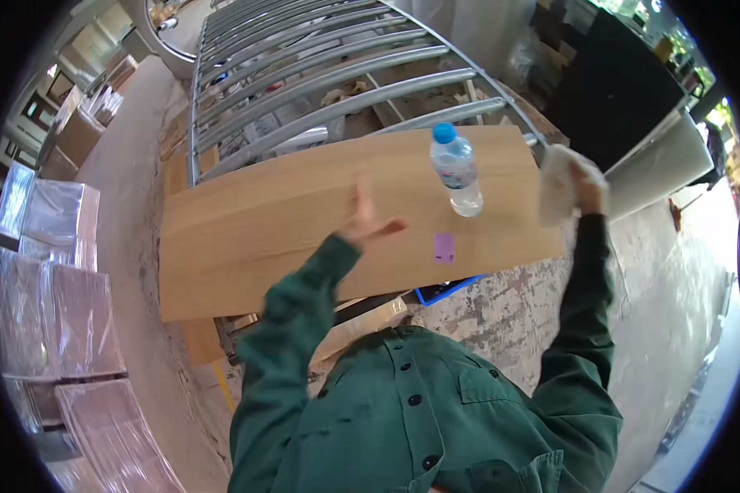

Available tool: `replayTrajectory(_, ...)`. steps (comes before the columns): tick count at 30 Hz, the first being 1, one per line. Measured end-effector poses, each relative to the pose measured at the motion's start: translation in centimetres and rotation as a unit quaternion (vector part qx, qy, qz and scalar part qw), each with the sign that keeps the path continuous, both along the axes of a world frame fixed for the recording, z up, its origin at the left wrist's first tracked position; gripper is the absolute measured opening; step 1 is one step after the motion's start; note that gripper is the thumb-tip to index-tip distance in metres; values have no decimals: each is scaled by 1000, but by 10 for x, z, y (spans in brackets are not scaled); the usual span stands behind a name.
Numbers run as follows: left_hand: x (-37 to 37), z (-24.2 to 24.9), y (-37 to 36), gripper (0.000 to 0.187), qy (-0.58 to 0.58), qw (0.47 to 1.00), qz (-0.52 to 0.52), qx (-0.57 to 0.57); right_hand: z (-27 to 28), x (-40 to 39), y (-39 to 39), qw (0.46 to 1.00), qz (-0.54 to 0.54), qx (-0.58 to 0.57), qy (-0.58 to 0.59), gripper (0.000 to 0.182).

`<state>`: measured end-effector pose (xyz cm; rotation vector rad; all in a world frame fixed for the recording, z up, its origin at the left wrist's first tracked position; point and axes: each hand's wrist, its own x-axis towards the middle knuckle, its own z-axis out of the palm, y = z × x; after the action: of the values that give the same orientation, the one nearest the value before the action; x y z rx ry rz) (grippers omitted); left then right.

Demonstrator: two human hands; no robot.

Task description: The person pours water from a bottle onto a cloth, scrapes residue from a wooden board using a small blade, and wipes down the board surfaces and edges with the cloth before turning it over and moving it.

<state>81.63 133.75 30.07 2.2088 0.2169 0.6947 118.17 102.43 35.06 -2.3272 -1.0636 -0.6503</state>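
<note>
Left hand [367, 223] open, fingers spread, over the tabletop [247, 246]; a rightward sweep could knock the water bottle [457, 174], apparently upright. Purple card [444, 248] on the tabletop, body side of the bottle; might slide if brushed. Right hand [588, 191] looks closed on a white item [556, 185] at the tabletop's right end; blurred, material unclear; loose grip could drop it. Surface wood-grained. Room: film-wrapped boxes [82, 320] left, metal roller frame [370, 100] behind, dark panel [612, 94] right, worn floor [510, 308].
</note>
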Motion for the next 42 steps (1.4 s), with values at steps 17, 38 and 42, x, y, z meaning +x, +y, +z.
replayTrajectory(17, 89, 91, -51, 68, -44, 971, -119, -201, 1, -149, 27, 456, 191, 558, 666, 36)
replayTrajectory(38, -52, 153, -32, 65, 215, 899, -10, 382, 11, -276, 92, 313, 209, 440, 815, 33)
replayTrajectory(42, -54, 157, -29, 56, 202, 869, 0, 451, 17, -286, 97, 301, 183, 444, 824, 33)
